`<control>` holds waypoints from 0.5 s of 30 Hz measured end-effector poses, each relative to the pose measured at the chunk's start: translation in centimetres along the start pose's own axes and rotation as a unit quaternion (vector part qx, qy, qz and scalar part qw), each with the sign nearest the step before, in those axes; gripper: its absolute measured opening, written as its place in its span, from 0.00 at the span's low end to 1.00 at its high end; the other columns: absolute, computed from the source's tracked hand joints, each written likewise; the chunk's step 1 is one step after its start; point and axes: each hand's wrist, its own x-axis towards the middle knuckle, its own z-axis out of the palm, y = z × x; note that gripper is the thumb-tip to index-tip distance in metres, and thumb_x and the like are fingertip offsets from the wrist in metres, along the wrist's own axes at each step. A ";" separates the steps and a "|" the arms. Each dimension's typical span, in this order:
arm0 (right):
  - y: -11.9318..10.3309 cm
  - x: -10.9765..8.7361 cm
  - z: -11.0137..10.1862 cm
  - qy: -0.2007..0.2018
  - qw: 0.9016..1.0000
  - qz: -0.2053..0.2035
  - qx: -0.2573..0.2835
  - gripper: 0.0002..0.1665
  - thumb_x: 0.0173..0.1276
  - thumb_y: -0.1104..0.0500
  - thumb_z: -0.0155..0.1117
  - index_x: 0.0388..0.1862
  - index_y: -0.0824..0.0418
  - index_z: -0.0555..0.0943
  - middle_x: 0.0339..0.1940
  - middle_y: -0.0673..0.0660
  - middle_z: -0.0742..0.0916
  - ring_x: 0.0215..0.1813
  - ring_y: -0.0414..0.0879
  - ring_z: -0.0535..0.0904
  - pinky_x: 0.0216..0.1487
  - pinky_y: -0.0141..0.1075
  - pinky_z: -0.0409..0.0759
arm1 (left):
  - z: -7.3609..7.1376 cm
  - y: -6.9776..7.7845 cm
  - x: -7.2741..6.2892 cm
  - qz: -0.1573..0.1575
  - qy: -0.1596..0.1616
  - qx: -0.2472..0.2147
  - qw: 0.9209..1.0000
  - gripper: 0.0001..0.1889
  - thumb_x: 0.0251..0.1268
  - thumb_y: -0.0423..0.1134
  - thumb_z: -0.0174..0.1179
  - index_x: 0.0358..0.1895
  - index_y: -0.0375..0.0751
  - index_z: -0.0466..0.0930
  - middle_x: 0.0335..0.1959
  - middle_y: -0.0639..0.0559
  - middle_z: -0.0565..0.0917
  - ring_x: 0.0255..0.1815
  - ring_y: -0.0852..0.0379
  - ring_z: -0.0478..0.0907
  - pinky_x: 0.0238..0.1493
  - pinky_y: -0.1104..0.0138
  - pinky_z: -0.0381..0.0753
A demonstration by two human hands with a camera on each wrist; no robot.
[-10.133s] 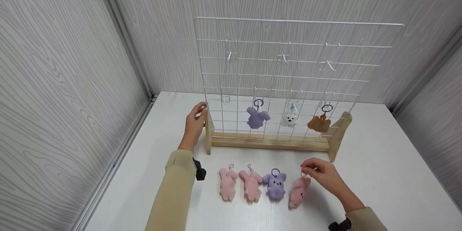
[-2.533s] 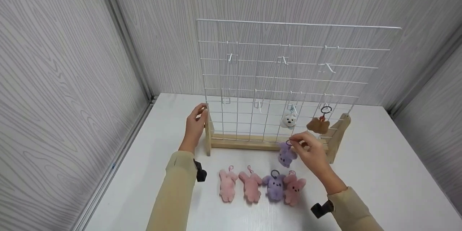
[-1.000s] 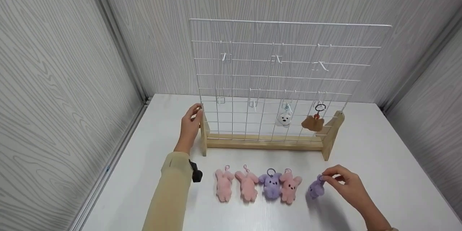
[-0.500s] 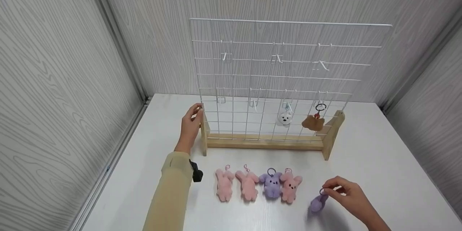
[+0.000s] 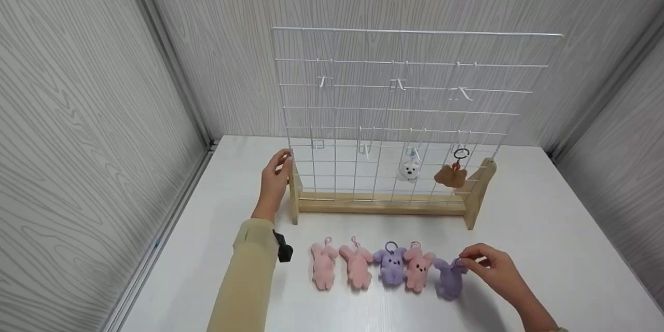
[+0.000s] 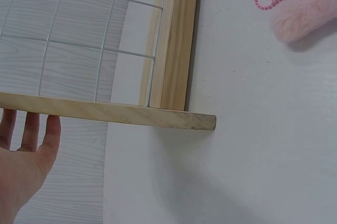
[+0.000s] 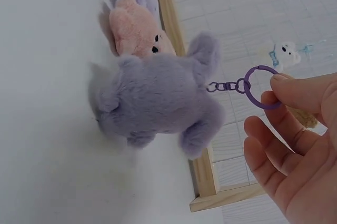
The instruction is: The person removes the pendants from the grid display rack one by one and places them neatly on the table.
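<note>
My right hand (image 5: 490, 267) pinches the purple ring (image 7: 261, 88) of a purple plush bunny keychain (image 5: 450, 279). The bunny is at the right end of the row, its back showing in the right wrist view. To its left lie a pink bunny keychain (image 5: 418, 268), another purple bunny keychain (image 5: 391, 265) and two pink bunny keychains face down (image 5: 357, 268). My left hand (image 5: 274, 179) holds the left wooden post (image 6: 131, 114) of the wire display rack (image 5: 381, 206); its thumb is out of the left wrist view.
A white dog keychain (image 5: 410, 171) and a brown plush keychain (image 5: 450, 176) hang on the rack's lower hooks. Bare hooks (image 5: 398, 84) line the upper row. Grey wood-grain panels (image 5: 78, 114) enclose the white table (image 5: 544, 228) at the back and sides.
The right hand put the pink bunny in the row, then took the purple bunny off the rack's lower hook and brought it down to the row's right end. The left hand stays on the rack.
</note>
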 end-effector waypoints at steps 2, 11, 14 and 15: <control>-0.7 0.2 0.0 0.002 1.000 0.002 0.004 0.04 0.60 0.69 0.65 0.33 0.63 0.81 0.31 0.58 0.85 0.33 0.40 0.79 0.33 0.32 0.77 | -0.1 -0.7 0.4 0.000 0.004 0.002 1.000 0.23 0.71 0.46 0.48 0.66 0.47 0.65 0.62 0.44 0.65 0.58 0.46 0.67 0.54 0.52 0.72; -0.3 1.7 0.3 -0.014 1.000 0.012 -0.007 0.04 0.60 0.70 0.64 0.33 0.65 0.81 0.31 0.59 0.85 0.34 0.40 0.78 0.33 0.31 0.76 | -0.2 -0.8 0.5 -0.012 0.006 -0.003 1.000 0.23 0.71 0.46 0.48 0.67 0.48 0.64 0.63 0.45 0.64 0.59 0.48 0.67 0.55 0.53 0.71; 1.7 2.3 0.7 -0.020 1.000 0.013 -0.010 0.03 0.61 0.69 0.64 0.34 0.64 0.81 0.30 0.56 0.85 0.34 0.39 0.78 0.33 0.31 0.76 | 0.0 0.2 0.0 -0.018 0.001 -0.004 1.000 0.22 0.73 0.43 0.47 0.67 0.45 0.63 0.64 0.43 0.64 0.59 0.47 0.66 0.56 0.52 0.70; 2.3 2.5 0.9 -0.022 1.000 0.015 -0.012 0.03 0.61 0.68 0.65 0.34 0.64 0.81 0.31 0.56 0.85 0.35 0.39 0.77 0.33 0.31 0.76 | 0.0 0.5 -0.2 -0.019 -0.001 -0.004 1.000 0.22 0.73 0.42 0.47 0.67 0.44 0.63 0.64 0.42 0.63 0.60 0.46 0.66 0.56 0.52 0.70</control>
